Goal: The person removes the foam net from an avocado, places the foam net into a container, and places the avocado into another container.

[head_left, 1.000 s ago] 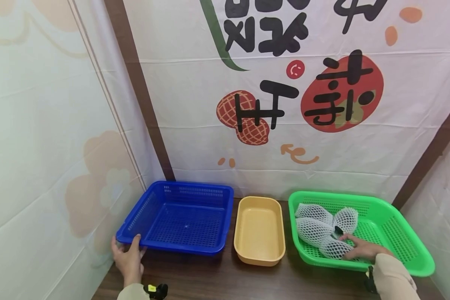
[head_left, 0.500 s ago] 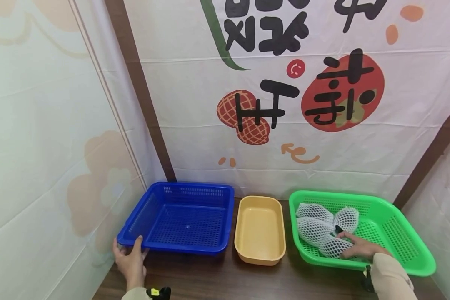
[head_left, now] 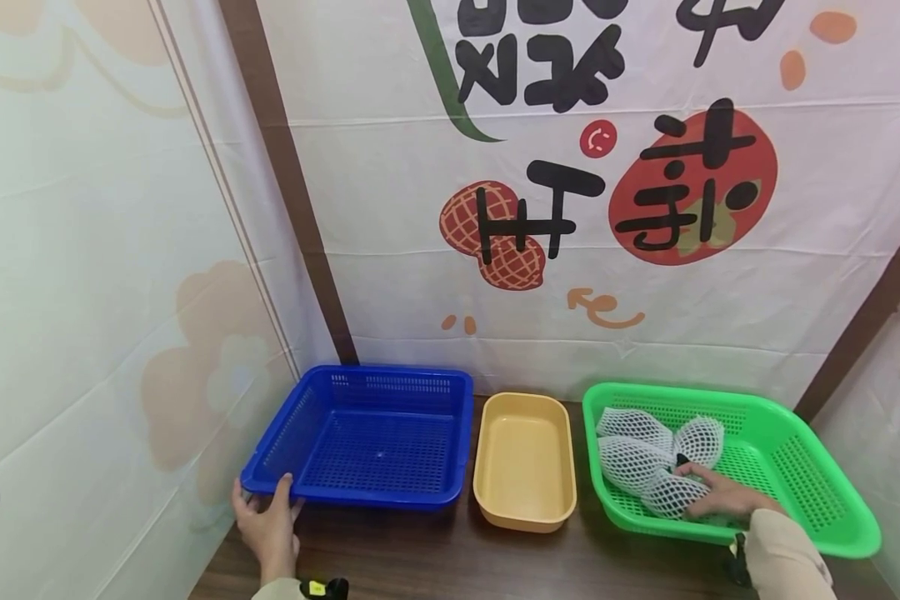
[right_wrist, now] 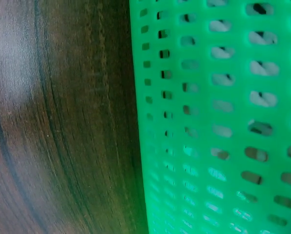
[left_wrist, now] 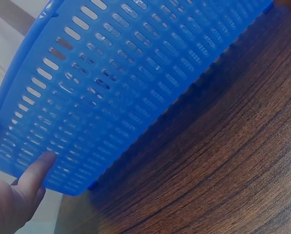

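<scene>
Holding the near left corner of the blue basket (head_left: 371,501), the left hand (head_left: 270,530) has its thumb on the near wall and its fingers round the side; next along the table (head_left: 390,554) stands the tan tray (head_left: 525,467), between the two baskets; farther right, the green basket (head_left: 802,479) contains white nets (head_left: 636,464), bunched in its left part; the right hand (head_left: 729,498) reaches over the near rim onto them, a fingertip by a small black bit (head_left: 682,459); I cannot tell whether those fingers grip a net or only touch it; over the last second hardly anything has changed beyond a slight sideways shift of the head view, so the nets remain in the green basket, not lifted out
</scene>
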